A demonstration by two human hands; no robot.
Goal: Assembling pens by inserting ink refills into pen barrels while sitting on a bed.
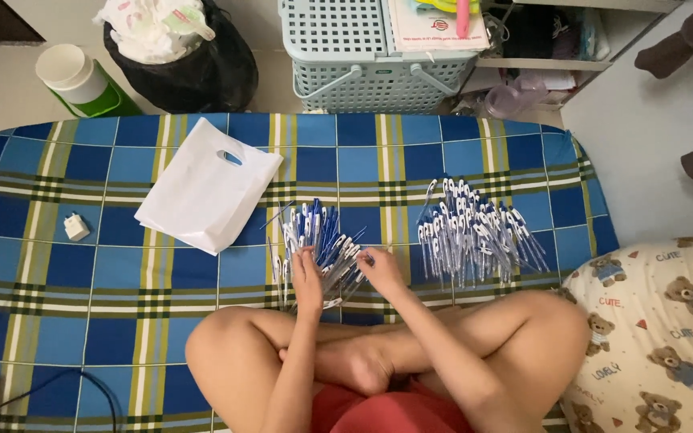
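Spreading across most of the view, a blue, green and white plaid mat (82, 321) is laid over a pale floor, and the person is seated on it cross-legged. Behind the mat a grey plastic basket (362, 72), a black bag stuffed with white waste (194, 64) and a white-and-green cup (74, 76) are set against the wall.

A loose heap of blue-and-white pens (318, 236) lies directly in front of the knees. The left hand (308, 282) is rested on the near edge of this heap, its fingers curled down among the pens; whether one is pinched cannot be told. The right hand (378, 269) is at the heap's right edge, and its fingers are closed on a pen or two.

A second pile of pens (475, 232), fanned more neatly, lies well to the right. A white plastic bag (206, 192) lies flat just left of the heap, a small white plug (76, 227) further left. A teddy-bear printed cushion (659, 321) borders the mat at the right.
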